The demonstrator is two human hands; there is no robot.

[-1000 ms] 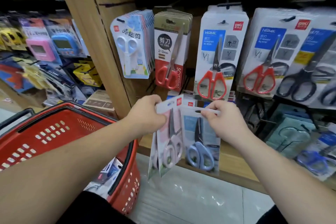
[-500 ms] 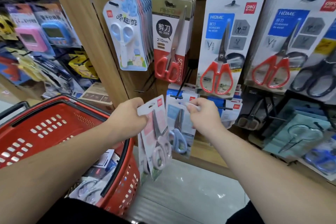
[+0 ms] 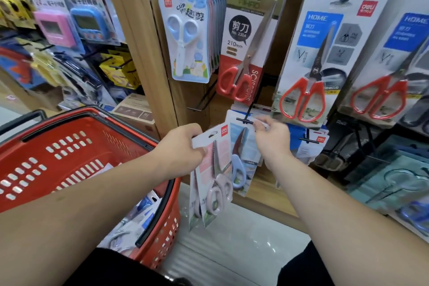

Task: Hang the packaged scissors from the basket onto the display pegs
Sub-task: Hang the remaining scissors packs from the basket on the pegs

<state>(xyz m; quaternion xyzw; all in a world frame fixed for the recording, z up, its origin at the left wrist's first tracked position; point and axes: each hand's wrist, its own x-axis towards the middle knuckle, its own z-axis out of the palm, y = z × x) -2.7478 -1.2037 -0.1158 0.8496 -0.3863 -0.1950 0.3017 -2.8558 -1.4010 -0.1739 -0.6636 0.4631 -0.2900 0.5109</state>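
Note:
My left hand (image 3: 183, 146) grips the top of a small stack of packaged pink-handled scissors (image 3: 214, 179), which hang down beside the red basket (image 3: 76, 141). My right hand (image 3: 271, 138) pinches the top of a packaged blue-handled pair of scissors (image 3: 241, 158) at the tip of a black display peg (image 3: 245, 119) on the lower row. The pack's hang hole sits right at the peg's end; whether it is on the peg is unclear. More packs lie in the bottom of the basket.
Above hang rows of packaged scissors: child's blue ones (image 3: 188, 35), red-handled 210 mm ones (image 3: 246, 42), and large red-handled ones (image 3: 318, 53). A wooden shelf post (image 3: 148, 42) stands left of the pegs. Dark and teal packs (image 3: 394, 181) fill the lower right.
My right hand has carried the blue-handled pack up and forward to the tip of the lower peg. My left hand with the pink packs has followed slightly upward.

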